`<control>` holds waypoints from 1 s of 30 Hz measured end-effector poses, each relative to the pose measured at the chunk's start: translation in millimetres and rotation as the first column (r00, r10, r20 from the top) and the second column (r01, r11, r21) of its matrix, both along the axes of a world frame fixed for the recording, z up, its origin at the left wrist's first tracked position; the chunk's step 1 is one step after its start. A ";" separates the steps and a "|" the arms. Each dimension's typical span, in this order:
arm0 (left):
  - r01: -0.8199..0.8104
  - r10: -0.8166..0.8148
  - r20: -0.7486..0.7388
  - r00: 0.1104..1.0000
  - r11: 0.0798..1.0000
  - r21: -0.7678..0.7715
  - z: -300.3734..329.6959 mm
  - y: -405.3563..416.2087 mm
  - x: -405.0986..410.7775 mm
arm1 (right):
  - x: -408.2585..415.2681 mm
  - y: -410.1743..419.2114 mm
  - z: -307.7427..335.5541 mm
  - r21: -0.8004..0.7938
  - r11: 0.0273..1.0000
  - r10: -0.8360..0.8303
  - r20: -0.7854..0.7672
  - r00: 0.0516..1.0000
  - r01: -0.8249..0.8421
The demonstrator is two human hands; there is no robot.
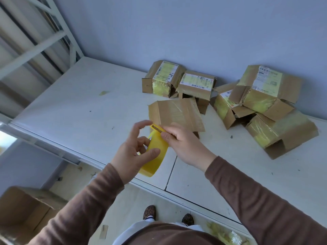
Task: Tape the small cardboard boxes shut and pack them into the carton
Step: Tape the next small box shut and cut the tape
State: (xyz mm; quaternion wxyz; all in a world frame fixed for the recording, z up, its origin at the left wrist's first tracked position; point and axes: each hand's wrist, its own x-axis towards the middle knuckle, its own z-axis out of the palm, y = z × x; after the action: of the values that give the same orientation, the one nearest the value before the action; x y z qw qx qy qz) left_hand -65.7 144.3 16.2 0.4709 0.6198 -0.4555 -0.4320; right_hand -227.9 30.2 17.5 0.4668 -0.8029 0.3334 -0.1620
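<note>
Taping step: left hand curled round yellow tape roll, right hand pinching its free end against small brown cardboard box on white table; next, judged: draw strip across flaps.

Brown long sleeves, leopard-print shoes

Yellow tape roll, brown boxes, leopard-print shoes, brown sleeves.
</note>
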 end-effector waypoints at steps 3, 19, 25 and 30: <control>-0.103 0.105 0.125 0.987 0.994 -0.026 1.9 2.9 22.0 | 27.1 6.0 5.8 0.090 0.991 -0.109 0.098 0.989 0.100; -0.193 -0.060 0.861 0.504 0.965 0.180 -50.5 -27.1 130.2 | 175.3 21.9 -61.8 0.787 0.451 -0.523 -0.149 0.839 0.421; -0.238 -0.080 0.850 0.520 0.943 0.234 -78.3 -50.3 128.8 | 143.7 38.4 -71.4 0.319 0.913 -0.233 -0.105 0.967 0.255; -0.290 0.172 0.816 0.551 0.957 -0.005 -73.5 -60.5 98.5 | 60.5 29.9 -41.5 -0.071 0.952 -0.280 0.185 0.942 0.297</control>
State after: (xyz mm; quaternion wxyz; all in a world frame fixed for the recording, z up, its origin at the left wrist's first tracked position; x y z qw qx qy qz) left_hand 32.7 83.8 -57.4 0.2229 0.8315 -0.5047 -0.0651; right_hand -167.4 60.1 -24.0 0.4253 -0.7502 0.3975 -0.3136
